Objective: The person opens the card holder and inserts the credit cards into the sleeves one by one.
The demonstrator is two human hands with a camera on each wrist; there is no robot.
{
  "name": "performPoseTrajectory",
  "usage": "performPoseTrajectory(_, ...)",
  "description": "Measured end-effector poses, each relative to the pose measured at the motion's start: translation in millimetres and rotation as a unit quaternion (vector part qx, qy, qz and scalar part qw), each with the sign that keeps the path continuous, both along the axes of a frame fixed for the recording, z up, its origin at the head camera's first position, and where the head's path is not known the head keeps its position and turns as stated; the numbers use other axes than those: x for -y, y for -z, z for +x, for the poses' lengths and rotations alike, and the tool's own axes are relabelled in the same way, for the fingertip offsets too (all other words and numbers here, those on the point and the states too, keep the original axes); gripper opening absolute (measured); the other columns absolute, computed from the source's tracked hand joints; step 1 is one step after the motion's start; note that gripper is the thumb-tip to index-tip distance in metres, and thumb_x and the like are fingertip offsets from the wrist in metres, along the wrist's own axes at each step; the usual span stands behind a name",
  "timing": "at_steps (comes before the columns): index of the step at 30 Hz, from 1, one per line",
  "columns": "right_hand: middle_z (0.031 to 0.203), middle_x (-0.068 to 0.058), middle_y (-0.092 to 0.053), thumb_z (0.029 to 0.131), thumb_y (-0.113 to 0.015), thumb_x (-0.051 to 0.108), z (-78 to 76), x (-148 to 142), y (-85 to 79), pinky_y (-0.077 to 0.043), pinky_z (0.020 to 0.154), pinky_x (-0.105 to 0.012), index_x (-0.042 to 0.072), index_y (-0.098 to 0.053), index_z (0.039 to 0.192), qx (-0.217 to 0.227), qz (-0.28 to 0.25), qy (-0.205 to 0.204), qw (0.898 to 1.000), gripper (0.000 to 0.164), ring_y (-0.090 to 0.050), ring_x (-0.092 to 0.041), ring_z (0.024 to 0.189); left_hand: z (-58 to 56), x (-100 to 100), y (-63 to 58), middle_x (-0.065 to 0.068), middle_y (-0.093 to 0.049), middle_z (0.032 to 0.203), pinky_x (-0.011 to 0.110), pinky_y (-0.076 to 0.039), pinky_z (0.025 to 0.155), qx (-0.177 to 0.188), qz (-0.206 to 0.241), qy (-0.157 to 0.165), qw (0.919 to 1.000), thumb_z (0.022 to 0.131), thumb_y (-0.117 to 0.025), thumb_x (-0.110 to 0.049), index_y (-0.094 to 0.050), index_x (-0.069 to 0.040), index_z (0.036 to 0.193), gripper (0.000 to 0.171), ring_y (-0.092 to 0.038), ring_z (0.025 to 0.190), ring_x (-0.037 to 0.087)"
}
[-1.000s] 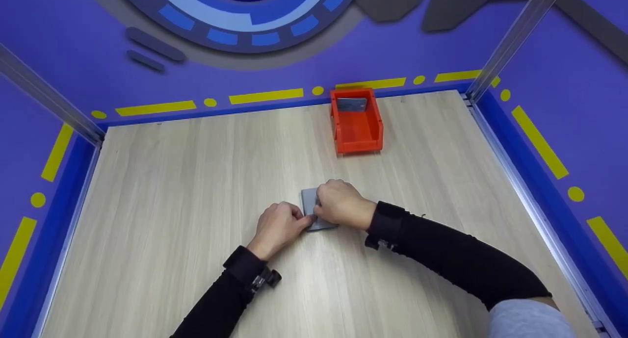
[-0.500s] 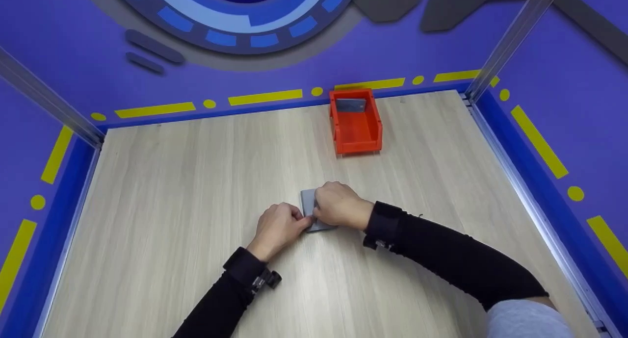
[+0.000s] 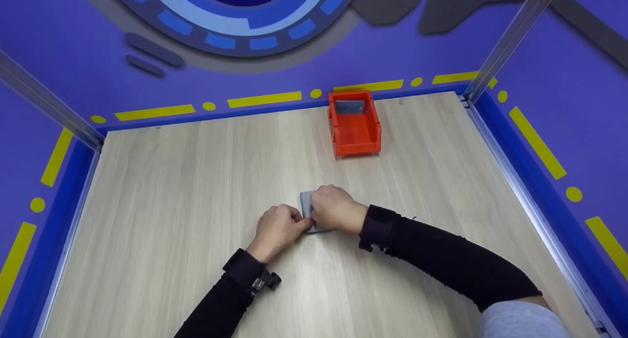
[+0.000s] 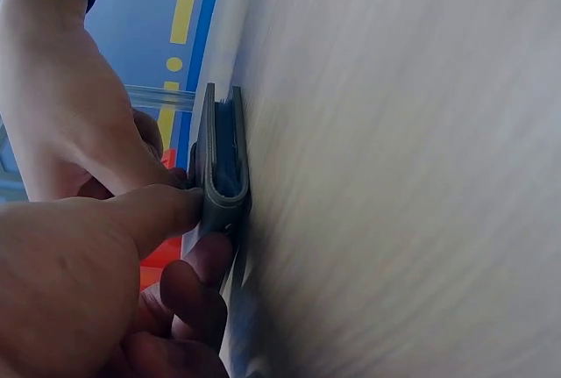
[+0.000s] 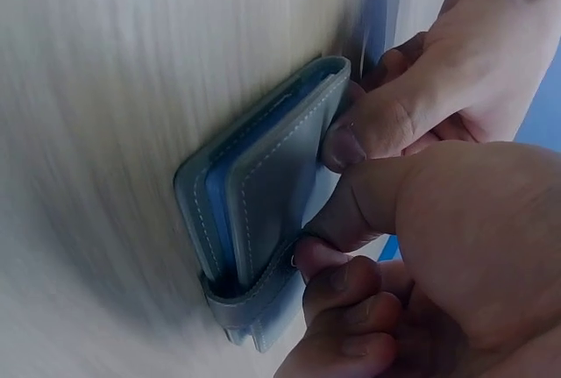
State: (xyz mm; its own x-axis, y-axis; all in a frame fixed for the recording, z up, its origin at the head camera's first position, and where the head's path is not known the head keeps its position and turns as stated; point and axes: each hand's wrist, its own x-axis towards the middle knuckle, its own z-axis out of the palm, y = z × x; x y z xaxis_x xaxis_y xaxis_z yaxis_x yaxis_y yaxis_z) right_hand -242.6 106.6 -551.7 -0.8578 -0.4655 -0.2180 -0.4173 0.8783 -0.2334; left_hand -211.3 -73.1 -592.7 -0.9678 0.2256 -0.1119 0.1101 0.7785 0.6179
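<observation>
A small grey wallet (image 3: 306,200) with pale stitching lies folded on the table, in front of the person. My left hand (image 3: 277,227) grips its folded spine side near the front corner, thumb on top and fingers below, as the left wrist view shows. Over the other half is my right hand (image 3: 338,209), hiding much of the wallet in the head view. In the right wrist view, a strap (image 5: 250,308) runs around the wallet's open end, and the right thumb and forefinger pinch the strap's end against the cover. Blue lining shows between the wallet's covers (image 5: 276,176).
Farther back, near the rear wall, stands a red open-front bin (image 3: 357,148). A flat grey-blue piece (image 3: 349,107) leans against its back inside. Blue-purple walls with metal corner posts (image 3: 510,41) border the wood-grain table (image 3: 196,181) at the back and sides.
The right hand has shifted slightly left over the wallet, covering more of it. My left hand keeps its hold, and the wallet stays in place.
</observation>
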Motion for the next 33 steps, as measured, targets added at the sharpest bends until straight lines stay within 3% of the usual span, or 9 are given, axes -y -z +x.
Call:
performPoseTrajectory(13, 0.084, -0.016, -0.072, 0.093, -0.071, 0.008, -0.7, 2.9, 0.2, -0.062, 0.074, -0.051, 0.004, -0.066, 0.075, -0.004, 0.004, -0.010, 1.000, 0.019, -0.055, -0.025, 0.071, -1.5, 2.3, 1.8, -0.011, -0.064, 0.064, 0.031, -0.039, 0.058, -0.006, 0.007, -0.001, 1.0000, 0.092, -0.083, -0.044, -0.073, -0.025, 0.064, 0.035, -0.054, 0.059, 0.011)
performPoseTrajectory(17, 0.079, -0.013, -0.068, 0.094, -0.069, 0.007, 1.5, -5.2, 0.5, -0.060, 0.071, -0.051, 0.008, -0.061, 0.070, 0.000, -0.026, -0.007, 1.000, 0.025, -0.054, -0.025, 0.070, 0.2, 2.1, 2.5, -0.010, -0.065, 0.065, 0.031, -0.040, 0.059, -0.016, 0.010, 0.000, 0.9998, 0.094, -0.082, -0.044, -0.074, -0.025, 0.066, 0.035, -0.054, 0.060, 0.011)
performPoseTrajectory(21, 0.069, -0.002, -0.054, 0.097, -0.067, 0.007, 6.4, -16.7, 2.1, -0.049, 0.062, -0.039, 0.012, -0.055, 0.067, -0.003, -0.083, -0.001, 0.997, 0.033, -0.050, -0.020, 0.068, 1.8, 3.7, 2.2, -0.011, -0.062, 0.063, 0.029, -0.038, 0.057, -0.036, 0.011, 0.012, 0.9992, 0.099, -0.077, -0.040, -0.072, -0.024, 0.066, 0.038, -0.051, 0.057, 0.009)
performPoseTrajectory(26, 0.069, 0.003, -0.048, 0.099, -0.068, 0.013, 10.3, -31.2, 5.2, -0.040, 0.060, -0.030, 0.012, -0.057, 0.071, -0.068, -0.138, 0.021, 0.988, 0.030, -0.046, -0.014, 0.066, 1.0, 8.4, -3.1, -0.011, -0.059, 0.065, 0.028, -0.038, 0.058, -0.089, 0.008, 0.001, 0.9960, 0.103, -0.073, -0.034, -0.069, -0.023, 0.069, 0.037, -0.050, 0.058, 0.008)
performPoseTrajectory(30, 0.077, -0.001, -0.060, 0.103, -0.067, 0.017, 7.8, -43.6, 8.3, -0.048, 0.064, -0.034, 0.009, -0.069, 0.084, -0.140, -0.160, 0.046, 0.976, 0.021, -0.054, -0.014, 0.070, -0.2, 11.1, -8.9, -0.005, -0.066, 0.076, 0.035, -0.046, 0.068, -0.161, -0.023, -0.016, 0.9865, 0.104, -0.073, -0.033, -0.076, -0.018, 0.084, 0.025, -0.059, 0.069, 0.016)
performPoseTrajectory(33, 0.086, -0.005, -0.067, 0.104, -0.066, 0.016, 4.9, -54.6, 10.6, -0.055, 0.068, -0.039, 0.007, -0.073, 0.096, -0.175, -0.176, 0.065, 0.967, 0.015, -0.062, -0.018, 0.075, -1.5, 13.6, -11.6, 0.002, -0.076, 0.097, 0.042, -0.051, 0.084, -0.204, -0.044, -0.025, 0.9776, 0.105, -0.073, -0.033, -0.080, -0.014, 0.104, 0.020, -0.070, 0.091, 0.025)
